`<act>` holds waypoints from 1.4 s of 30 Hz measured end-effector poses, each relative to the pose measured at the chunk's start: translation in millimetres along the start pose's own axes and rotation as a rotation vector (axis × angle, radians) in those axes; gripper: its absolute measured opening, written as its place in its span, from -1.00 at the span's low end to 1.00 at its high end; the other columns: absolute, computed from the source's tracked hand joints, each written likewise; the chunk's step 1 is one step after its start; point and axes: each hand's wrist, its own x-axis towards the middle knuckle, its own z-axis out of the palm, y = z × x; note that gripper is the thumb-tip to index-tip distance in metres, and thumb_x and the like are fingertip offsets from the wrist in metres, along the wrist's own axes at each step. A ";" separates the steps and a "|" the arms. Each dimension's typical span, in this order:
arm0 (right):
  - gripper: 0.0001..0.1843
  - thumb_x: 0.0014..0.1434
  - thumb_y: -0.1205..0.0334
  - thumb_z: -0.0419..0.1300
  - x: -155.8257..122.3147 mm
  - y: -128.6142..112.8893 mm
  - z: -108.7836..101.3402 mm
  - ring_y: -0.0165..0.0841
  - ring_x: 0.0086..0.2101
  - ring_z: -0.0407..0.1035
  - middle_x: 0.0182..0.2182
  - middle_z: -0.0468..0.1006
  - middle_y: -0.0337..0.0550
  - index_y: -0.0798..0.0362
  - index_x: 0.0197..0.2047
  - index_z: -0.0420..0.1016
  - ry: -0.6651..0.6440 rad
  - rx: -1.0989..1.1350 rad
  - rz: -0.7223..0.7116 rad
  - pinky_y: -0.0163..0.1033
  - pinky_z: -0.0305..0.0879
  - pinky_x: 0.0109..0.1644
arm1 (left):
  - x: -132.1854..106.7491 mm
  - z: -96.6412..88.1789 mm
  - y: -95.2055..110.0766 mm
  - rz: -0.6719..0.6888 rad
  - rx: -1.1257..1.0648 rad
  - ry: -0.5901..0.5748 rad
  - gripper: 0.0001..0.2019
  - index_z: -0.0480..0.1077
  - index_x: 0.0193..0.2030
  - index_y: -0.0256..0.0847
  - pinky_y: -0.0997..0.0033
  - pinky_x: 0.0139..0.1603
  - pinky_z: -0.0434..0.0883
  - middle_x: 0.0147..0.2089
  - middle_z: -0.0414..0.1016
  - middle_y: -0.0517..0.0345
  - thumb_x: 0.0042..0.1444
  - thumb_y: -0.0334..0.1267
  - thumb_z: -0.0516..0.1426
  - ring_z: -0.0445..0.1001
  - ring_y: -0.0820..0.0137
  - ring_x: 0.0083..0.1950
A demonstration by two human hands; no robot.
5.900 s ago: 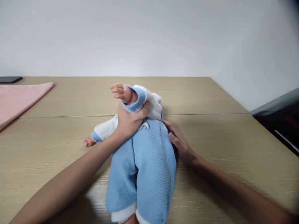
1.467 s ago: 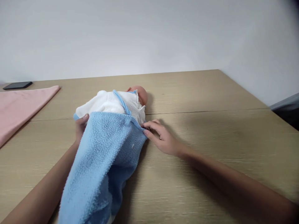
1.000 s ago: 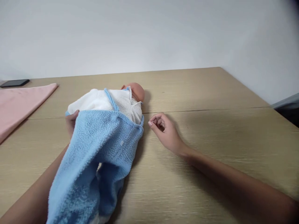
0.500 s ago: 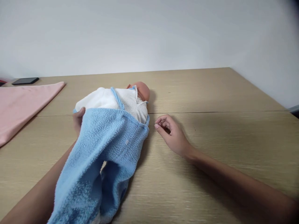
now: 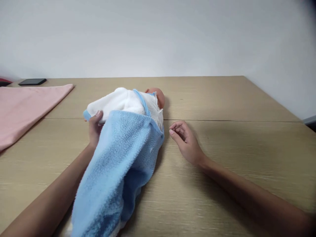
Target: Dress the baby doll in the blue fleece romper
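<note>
A baby doll (image 5: 160,97) lies rolled on its side across the middle of the table, its face turned away. It wears white terry clothing (image 5: 113,102) under light blue terry overalls (image 5: 120,144) with a blue strap over the shoulder. My left hand (image 5: 95,126) grips the doll's white sleeve near its blue cuff, thumb on top; the other fingers are mostly hidden beneath. To the right of the doll, my right hand (image 5: 184,140) rests on the table, apart from it. Its fingers are loosely curled around a hollow with nothing in it.
A pink cloth (image 5: 27,108) is spread on the left of the wooden table (image 5: 234,141). Behind it lies a dark phone (image 5: 32,82) near the back edge. A white wall (image 5: 148,36) rises behind the table.
My left hand has brought the sleeve up and to the right, and the doll has rolled further onto its side. The right hand keeps nearly the same place and pose. The view has shifted slightly.
</note>
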 end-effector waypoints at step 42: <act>-0.13 0.38 -0.62 -0.12 -37.3 -100.2 -78.6 0.04 -0.21 0.61 -0.21 0.70 0.11 -0.06 -0.04 0.69 -0.108 0.237 0.545 0.13 0.56 -0.15 | -65.5 44.4 16.2 0.373 1.169 -0.685 -0.48 0.47 0.37 -0.07 -0.19 0.71 0.07 0.59 0.34 -0.17 0.41 0.13 0.28 0.16 -0.09 0.69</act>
